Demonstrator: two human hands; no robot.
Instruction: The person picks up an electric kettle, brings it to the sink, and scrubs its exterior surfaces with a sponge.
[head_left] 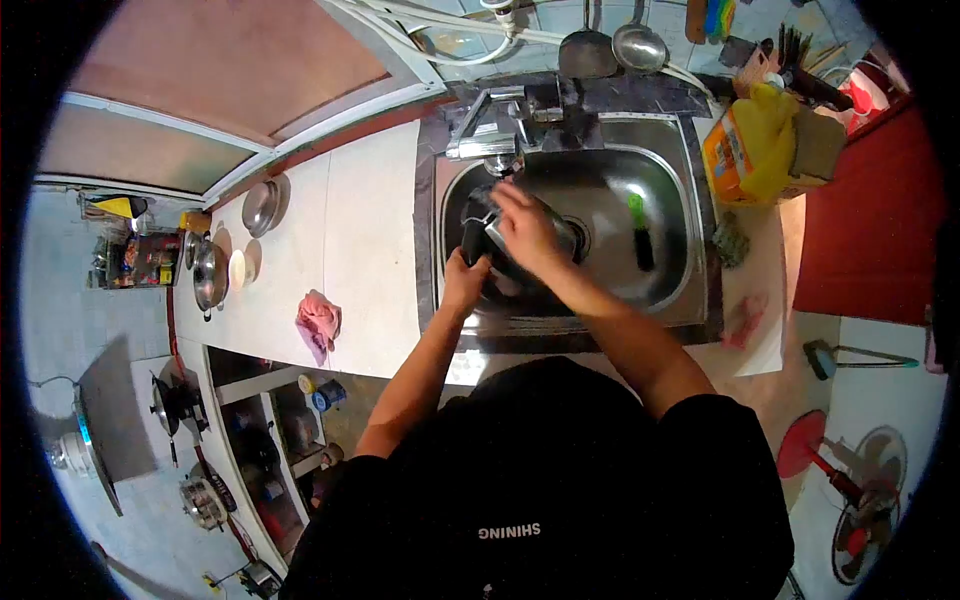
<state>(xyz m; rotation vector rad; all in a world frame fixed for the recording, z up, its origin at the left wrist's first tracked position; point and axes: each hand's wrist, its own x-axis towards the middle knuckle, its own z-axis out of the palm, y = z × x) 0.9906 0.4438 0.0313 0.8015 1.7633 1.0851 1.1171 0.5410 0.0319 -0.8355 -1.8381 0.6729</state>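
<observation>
Head view: the left hand (466, 280) clamps a metal vessel (494, 236)'s black handle (473, 242), long axis toward the sink (690, 205)'s far edge, the right hand (530, 238) just rightward, its finger state unclear.

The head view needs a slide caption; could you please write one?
Near the faucet of a metal sink, the left hand grips a black handle, with the right hand close beside it.

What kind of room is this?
It looks like a kitchen: there's a metal sink with a tap, a hanging ladle, and a metal pot on the white counter.
</observation>
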